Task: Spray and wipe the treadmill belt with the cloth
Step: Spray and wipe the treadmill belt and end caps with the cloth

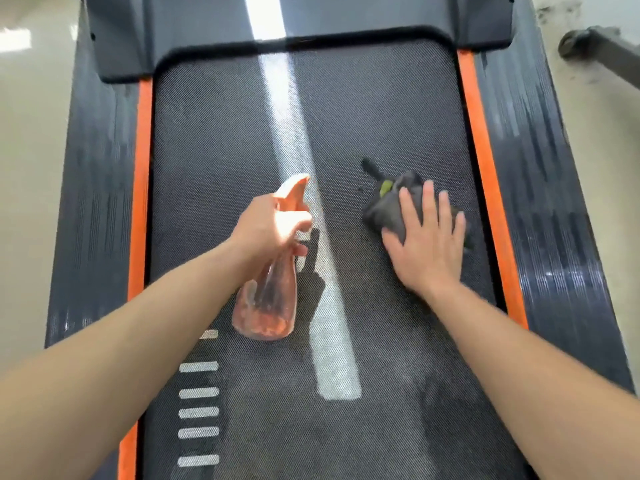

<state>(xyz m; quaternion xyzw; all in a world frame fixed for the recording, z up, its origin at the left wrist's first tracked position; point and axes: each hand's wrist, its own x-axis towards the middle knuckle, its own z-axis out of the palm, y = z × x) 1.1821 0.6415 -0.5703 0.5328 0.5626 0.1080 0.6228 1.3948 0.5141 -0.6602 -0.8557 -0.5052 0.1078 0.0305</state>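
Treadmill belt (225, 133) fills the frame's middle. Right hand (427, 244), fingers (429, 202) straight and spread, presses the dark cloth (388, 209) flat at centre right, probably for even wiping; left hand (266, 226) fingers curl round the orange spray bottle (268, 306), nozzle aimed up-frame, ready.

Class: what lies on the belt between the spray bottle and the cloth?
In the head view, only bare belt with a pale streak of light separates the spray bottle from the cloth.
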